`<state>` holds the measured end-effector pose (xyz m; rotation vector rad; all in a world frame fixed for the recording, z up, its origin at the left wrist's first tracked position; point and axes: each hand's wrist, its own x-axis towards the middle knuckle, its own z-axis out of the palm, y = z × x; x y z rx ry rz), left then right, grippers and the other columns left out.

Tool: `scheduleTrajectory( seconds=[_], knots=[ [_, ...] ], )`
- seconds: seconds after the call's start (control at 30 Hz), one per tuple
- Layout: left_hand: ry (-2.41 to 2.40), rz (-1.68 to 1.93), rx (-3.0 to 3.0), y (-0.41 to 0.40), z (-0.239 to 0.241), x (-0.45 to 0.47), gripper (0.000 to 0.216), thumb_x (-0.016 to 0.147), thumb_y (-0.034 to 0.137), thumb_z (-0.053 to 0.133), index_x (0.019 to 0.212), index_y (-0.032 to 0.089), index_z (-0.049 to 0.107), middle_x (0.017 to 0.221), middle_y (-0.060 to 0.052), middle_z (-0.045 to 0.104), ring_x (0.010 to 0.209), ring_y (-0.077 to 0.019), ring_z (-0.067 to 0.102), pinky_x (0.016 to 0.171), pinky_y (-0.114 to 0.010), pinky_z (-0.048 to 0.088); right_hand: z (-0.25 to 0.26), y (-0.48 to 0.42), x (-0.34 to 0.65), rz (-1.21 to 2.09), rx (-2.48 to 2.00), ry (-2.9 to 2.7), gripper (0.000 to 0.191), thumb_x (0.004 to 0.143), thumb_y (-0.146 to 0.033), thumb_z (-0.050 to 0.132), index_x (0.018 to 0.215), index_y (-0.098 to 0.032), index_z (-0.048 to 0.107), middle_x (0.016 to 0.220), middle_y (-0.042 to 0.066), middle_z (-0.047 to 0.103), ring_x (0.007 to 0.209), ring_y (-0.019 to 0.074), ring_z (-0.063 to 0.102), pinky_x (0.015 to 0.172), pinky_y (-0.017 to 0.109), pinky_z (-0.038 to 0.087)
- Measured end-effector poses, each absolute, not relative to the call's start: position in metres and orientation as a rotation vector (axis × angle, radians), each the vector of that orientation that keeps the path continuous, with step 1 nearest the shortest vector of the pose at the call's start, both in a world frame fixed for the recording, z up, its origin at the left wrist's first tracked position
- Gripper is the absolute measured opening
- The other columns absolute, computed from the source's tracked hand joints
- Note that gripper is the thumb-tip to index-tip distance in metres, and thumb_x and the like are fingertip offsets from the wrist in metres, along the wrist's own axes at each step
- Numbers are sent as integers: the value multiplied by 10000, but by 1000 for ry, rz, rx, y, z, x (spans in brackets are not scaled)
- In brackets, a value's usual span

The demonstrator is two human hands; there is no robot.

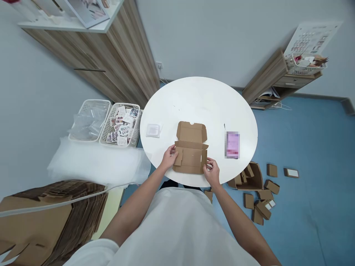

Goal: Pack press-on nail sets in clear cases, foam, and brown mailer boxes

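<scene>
A partly unfolded brown cardboard mailer box (191, 157) lies on the white oval table (199, 99), its lid panel spread flat toward the far side. My left hand (170, 158) is closed on its left side, with the fingers at a small folded-in flap. At the right side, my right hand (211, 171) pinches the edge near the front corner. Left of the box lies a small clear packet (153, 130) with pale contents. A purple rectangular item (232, 145), blurred out in the picture, rests on the table's right part.
White baskets hold clear plastic bags (90, 120) and printed cards (123, 125) on the left. Below them are white foam sheeting (97, 162) and a stack of flat cardboard (55, 218). Several small closed boxes (263, 208) lie on the floor at right, beside an open carton (256, 177).
</scene>
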<state>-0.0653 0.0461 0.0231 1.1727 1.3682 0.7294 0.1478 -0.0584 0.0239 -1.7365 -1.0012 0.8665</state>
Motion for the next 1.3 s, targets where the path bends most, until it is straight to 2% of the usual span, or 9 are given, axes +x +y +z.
scheduleTrajectory(
  seconds=[0.23,0.33,0.47,0.63,0.73,0.83,0.97,1.1,1.3],
  knots=[
    [1462,496,1420,38,16,-69,1029,562,308,742,1376,153,133,1383,-162,274,1268,-283,278,1038,-412,257,17,-68,132,939,-1901,-867,427,738,-312,491,1133,-192,378,1131,119,505,875,179,582,733,349,518],
    [1452,441,1495,41,16,-73,926,626,241,674,1374,123,141,1383,-166,266,1295,-274,225,1066,-389,206,19,-69,131,809,-2012,-897,473,767,-305,445,1208,-187,323,1166,130,480,952,198,552,796,369,482],
    [1435,377,1478,50,15,-85,708,724,220,545,1349,127,225,1327,-159,346,1245,-249,319,1029,-370,263,25,-68,134,536,-2202,-1186,531,756,-220,419,1272,-180,299,1216,132,433,1145,246,400,935,435,368],
    [1485,381,1519,53,13,-102,556,807,345,453,1297,120,319,1250,-165,433,1076,-222,483,905,-348,382,35,-64,135,349,-2451,-1486,522,724,-207,470,1238,-216,384,1339,131,295,1224,317,271,944,511,284],
    [1552,358,1498,45,18,-115,559,830,434,400,1289,122,335,1202,-159,493,1053,-222,509,881,-346,390,45,-48,138,296,-2468,-1594,515,730,-207,472,1238,-221,392,1330,126,316,1213,306,288,936,489,280],
    [1596,256,1412,31,23,-129,579,812,532,377,1228,130,414,1036,-130,606,993,-235,553,853,-355,396,55,-21,145,350,-2399,-1691,471,754,-203,448,1223,-235,413,1240,108,429,1146,266,375,912,431,310],
    [1485,119,1177,7,18,-132,554,674,615,522,912,120,588,807,-98,665,708,-211,621,679,-313,451,59,17,157,512,-2353,-1830,340,771,-218,447,1104,-242,511,1115,86,532,1043,245,466,883,405,322],
    [1460,212,933,-10,5,-108,378,687,485,580,784,119,588,762,-85,671,589,-159,619,533,-246,433,49,38,168,778,-2354,-1798,438,746,-240,500,1181,-257,451,1086,80,569,950,236,537,805,375,380],
    [1584,335,884,-10,-4,-80,118,704,261,577,721,145,595,662,-55,672,635,-161,638,519,-215,433,31,51,182,1052,-2183,-1717,584,695,-266,564,1252,-239,389,1172,67,541,1017,224,534,783,340,427]
  ],
)
